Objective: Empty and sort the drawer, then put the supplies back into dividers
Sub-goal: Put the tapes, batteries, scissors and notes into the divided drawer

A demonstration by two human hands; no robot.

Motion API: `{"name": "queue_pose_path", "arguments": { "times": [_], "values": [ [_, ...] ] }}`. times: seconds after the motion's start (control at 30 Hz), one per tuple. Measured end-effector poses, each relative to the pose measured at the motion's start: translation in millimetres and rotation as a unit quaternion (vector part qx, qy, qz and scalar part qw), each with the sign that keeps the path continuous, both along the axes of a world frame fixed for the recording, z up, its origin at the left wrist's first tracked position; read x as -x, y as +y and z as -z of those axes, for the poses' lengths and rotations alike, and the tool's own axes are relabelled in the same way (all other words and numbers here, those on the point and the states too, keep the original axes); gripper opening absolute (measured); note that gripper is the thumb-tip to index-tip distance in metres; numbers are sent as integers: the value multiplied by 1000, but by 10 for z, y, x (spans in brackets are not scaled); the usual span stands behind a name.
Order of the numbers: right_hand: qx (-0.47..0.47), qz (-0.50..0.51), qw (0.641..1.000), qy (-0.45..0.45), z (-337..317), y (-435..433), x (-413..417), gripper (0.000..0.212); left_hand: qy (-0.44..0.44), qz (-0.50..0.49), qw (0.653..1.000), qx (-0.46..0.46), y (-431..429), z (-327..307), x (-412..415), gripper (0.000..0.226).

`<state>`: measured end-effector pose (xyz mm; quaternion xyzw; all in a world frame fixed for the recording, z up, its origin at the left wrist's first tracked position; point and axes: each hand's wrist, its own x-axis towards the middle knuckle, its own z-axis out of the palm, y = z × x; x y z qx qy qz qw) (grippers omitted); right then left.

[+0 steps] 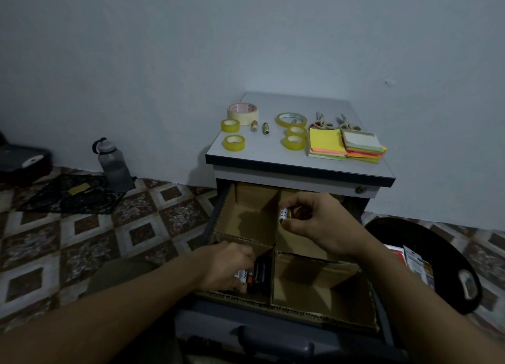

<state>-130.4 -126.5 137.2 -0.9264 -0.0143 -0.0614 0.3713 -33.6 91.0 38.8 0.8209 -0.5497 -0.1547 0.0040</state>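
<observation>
Drawer (213, 322) | left grip (226, 265) grasping batteries (246, 277) in 7 o'clock compartment (232, 296), likely grouping them | right grip (314, 221) pinching another battery (282, 215) at 1 o'clock

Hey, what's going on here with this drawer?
A person is filling a drawer split by cardboard dividers. The left hand grips batteries in the near-left compartment; the right hand pinches one battery over the far-right compartment. Tape rolls, scissors, sticky notes and two more batteries lie on the cabinet top.
</observation>
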Motion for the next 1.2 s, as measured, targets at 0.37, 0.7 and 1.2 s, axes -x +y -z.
{"name": "queue_pose_path", "arguments": {
  "times": [0.37,0.7,1.2],
  "values": [
    [6,10,1000,20,67,52,64,32,-55,-21,995,79,101,-58,-7,27],
    [-17,-42,996,81,235,419,58,31,-29,-230,917,324,436,-78,-413,33],
    [160,-100,979,82,969,1122,-387,15,281,-392,762,433,388,3,-559,26]
  ]
}}
